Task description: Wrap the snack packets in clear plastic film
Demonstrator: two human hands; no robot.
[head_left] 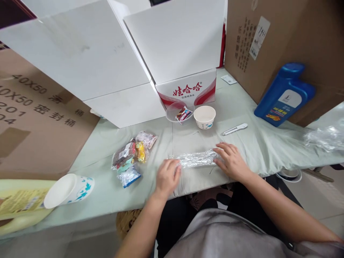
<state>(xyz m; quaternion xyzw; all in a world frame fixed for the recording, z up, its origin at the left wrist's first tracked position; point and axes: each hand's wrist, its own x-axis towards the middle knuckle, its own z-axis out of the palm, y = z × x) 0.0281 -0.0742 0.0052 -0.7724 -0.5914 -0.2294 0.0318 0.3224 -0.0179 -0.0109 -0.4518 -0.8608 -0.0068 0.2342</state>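
Note:
A long, crinkled strip of clear plastic wrap lies flat across the cloth-covered table in front of me. At its left end rests my left hand, fingers lightly bent and thumb apart, touching the wrap. My right hand lies over the other end with its fingers spread. Neither hand is visibly closed around the strip; the fingertips partly hide its ends. Just beyond it are a paper bowl with a blue leaf print and a white utility knife.
Packaged snacks are piled left of my hands. A clear lid holds a small wrapped snack. White boxes stand behind, a blue bottle at right. Another paper bowl lies tipped at left.

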